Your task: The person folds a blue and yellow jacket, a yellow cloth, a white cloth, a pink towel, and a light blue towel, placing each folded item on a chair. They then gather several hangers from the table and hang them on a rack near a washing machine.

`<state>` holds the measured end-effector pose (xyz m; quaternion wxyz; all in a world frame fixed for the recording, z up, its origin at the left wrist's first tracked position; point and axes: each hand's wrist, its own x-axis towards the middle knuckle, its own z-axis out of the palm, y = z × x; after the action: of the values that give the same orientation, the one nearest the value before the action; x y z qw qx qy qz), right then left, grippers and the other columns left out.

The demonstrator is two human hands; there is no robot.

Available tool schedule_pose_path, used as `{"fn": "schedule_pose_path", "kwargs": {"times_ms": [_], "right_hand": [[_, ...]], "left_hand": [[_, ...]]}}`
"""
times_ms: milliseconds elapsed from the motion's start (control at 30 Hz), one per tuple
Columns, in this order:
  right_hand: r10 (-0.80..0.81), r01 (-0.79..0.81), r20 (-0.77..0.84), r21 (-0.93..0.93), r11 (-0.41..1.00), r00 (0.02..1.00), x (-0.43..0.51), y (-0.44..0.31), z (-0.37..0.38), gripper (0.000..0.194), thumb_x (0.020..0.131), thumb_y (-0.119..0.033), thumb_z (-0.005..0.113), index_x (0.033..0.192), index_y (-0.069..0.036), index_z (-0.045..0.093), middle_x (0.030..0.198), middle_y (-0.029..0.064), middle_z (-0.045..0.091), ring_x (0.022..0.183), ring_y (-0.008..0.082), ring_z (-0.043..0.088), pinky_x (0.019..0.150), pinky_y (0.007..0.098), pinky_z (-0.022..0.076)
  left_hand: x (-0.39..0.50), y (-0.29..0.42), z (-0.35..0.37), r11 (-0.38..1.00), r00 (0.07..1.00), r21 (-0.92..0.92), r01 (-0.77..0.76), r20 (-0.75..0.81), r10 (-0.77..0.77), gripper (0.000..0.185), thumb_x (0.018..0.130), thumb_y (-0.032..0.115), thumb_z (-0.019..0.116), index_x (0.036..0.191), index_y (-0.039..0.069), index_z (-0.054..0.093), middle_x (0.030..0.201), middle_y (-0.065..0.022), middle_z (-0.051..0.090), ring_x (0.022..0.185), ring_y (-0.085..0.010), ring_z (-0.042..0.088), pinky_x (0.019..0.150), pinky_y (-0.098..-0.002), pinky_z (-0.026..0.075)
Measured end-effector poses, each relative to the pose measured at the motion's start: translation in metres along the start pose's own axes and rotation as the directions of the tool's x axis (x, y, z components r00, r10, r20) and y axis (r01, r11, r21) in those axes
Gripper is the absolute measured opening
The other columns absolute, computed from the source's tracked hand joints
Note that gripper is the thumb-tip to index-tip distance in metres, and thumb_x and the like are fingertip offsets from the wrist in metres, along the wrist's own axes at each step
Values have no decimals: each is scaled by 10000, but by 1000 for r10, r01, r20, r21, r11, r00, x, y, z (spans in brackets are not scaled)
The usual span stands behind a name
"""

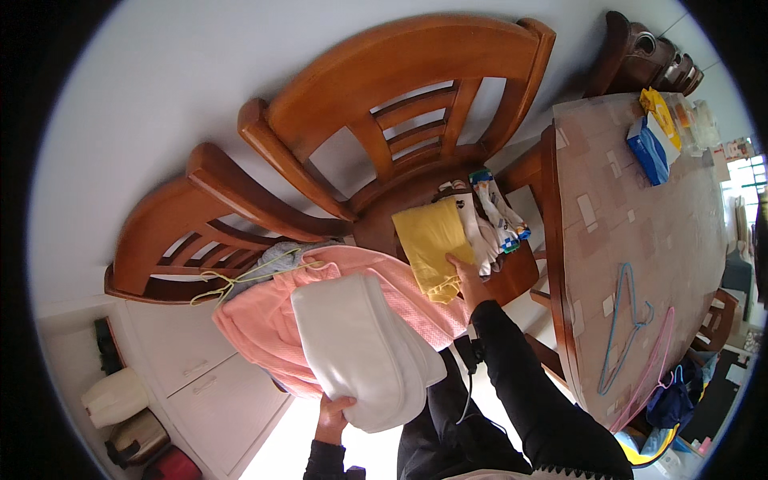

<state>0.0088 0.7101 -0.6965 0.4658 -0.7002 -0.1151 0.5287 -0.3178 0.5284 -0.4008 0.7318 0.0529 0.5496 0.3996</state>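
Observation:
My left hand [336,411] grips the lower edge of a folded white cloth [360,354], thumb on top. Behind that cloth a pink textured garment [264,333] is draped over a chair, with a yellow-green clothes hanger [231,282] lying across it. At the right, my right hand [467,275] holds the near corner of a folded yellow cloth [429,240]; its fingers are partly hidden. The yellow cloth lies over the wooden chair seat [384,219]. White folded clothing [474,225] and a printed packet [498,207] lie beside it.
A table [648,240] with a patterned cover stands at the right. On it are a blue hanger [624,336], a pink hanger [651,369] and a blue box [649,153]. The wooden chair back [408,66] rises ahead. White cabinets [210,384] stand at the left.

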Motion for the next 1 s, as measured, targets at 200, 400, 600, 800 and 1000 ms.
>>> {"fn": "schedule_pose_path", "kwargs": {"times_ms": [200, 400, 600, 800, 1000], "right_hand": [[364, -442, 292, 273, 854, 884, -54, -82, 2, 395, 721, -118, 657, 1074, -43, 495, 1002, 115, 570, 886, 266, 572, 753, 395, 488], [53, -247, 359, 519, 819, 932, -109, -231, -16, 380, 758, -142, 590, 1102, -26, 478, 1019, 108, 568, 920, 246, 560, 793, 358, 463], [-387, 176, 295, 550, 816, 874, -150, -276, -28, 265, 828, -145, 521, 1060, -17, 510, 934, 97, 581, 814, 224, 578, 693, 304, 479], [-608, 636, 318, 20, 771, 727, -131, -191, -24, 327, 804, -156, 579, 1087, -8, 507, 1079, 84, 514, 988, 197, 500, 850, 306, 398], [-79, 154, 193, -412, 898, 978, -34, -96, 17, 478, 727, -145, 646, 1104, 72, 448, 972, 126, 580, 867, 245, 570, 751, 327, 447]], "left_hand": [[22, 18, 29, 991, 998, 124, -52, 53, 46, 599, 590, -35, 521, 1174, -24, 389, 1053, -121, 522, 996, -262, 507, 862, -353, 413], [77, 25, 63, 994, 983, 85, -74, 176, 58, 600, 588, -59, 532, 1170, -19, 394, 1053, -137, 525, 981, -269, 526, 835, -363, 443], [216, -50, 102, 986, 971, 132, -103, 230, 71, 425, 653, -48, 570, 1068, -45, 480, 964, -126, 559, 879, -242, 549, 768, -331, 453], [304, -116, 102, 990, 999, -135, 44, 12, -43, 351, 672, -35, 564, 1019, -34, 509, 933, -115, 562, 800, -222, 560, 675, -306, 478], [309, -111, 98, 979, 986, 159, -127, 127, 107, 413, 757, 55, 582, 1140, -7, 442, 1001, -60, 554, 909, -161, 538, 745, -279, 446]]}}
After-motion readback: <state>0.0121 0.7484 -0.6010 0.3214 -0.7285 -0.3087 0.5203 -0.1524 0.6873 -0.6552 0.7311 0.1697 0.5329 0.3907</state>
